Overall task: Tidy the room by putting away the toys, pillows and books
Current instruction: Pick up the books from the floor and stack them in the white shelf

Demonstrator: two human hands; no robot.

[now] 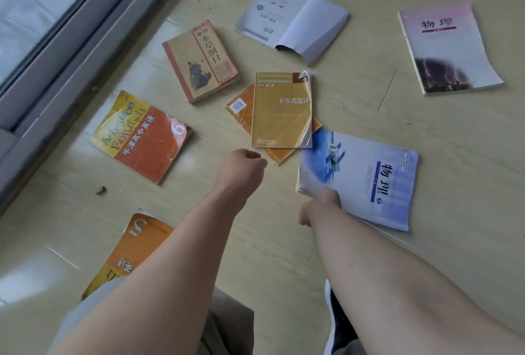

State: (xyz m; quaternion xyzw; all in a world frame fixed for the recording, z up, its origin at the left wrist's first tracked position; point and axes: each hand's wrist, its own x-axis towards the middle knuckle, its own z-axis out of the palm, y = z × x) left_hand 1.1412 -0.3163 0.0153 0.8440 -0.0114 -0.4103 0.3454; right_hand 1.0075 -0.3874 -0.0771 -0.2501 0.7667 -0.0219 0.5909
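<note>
Head view: right grip [318, 207] is pinching the near-left corner of the blue physics book [366, 178], thumb on the cover. The book's far-left corner is meeting the yellow book [281, 110], which is overlapping an orange book [241, 110]. Left grip [241, 164] is hovering curled, nothing visible in it, beside the orange book's near corner. Open floor [426, 133] is showing toward the pink book [449, 47], far right.

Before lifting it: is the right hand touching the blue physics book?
Touching. Head view shows the right hand gripping the blue physics book by its corner, thumb on top.
</note>
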